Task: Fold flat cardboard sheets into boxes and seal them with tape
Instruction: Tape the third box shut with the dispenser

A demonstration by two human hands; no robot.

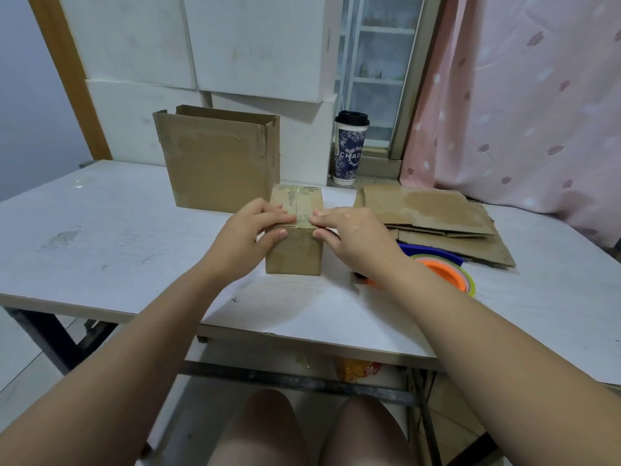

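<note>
Between my left fingers (pixel 280 218) and right fingers (pixel 327 215), on the counter (pixel 134 230), stands the small box (pixel 295 255). Both sets pinch its near top edge, tips on the tape strip (pixel 295 200), thumbs pressed against the front. Flat sheets (pixel 437 213) lie to their right.

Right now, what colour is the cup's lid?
The cup's lid is black; head view shows it best.

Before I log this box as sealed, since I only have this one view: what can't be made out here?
Head view only.
Tape end at the small box front top edge: covered by left hand and right hand.
Box's bottom and far side: turned away.
Tape dispenser: partly behind the right forearm.
Orange packet under table: cut off by its edge, blurred.
</note>
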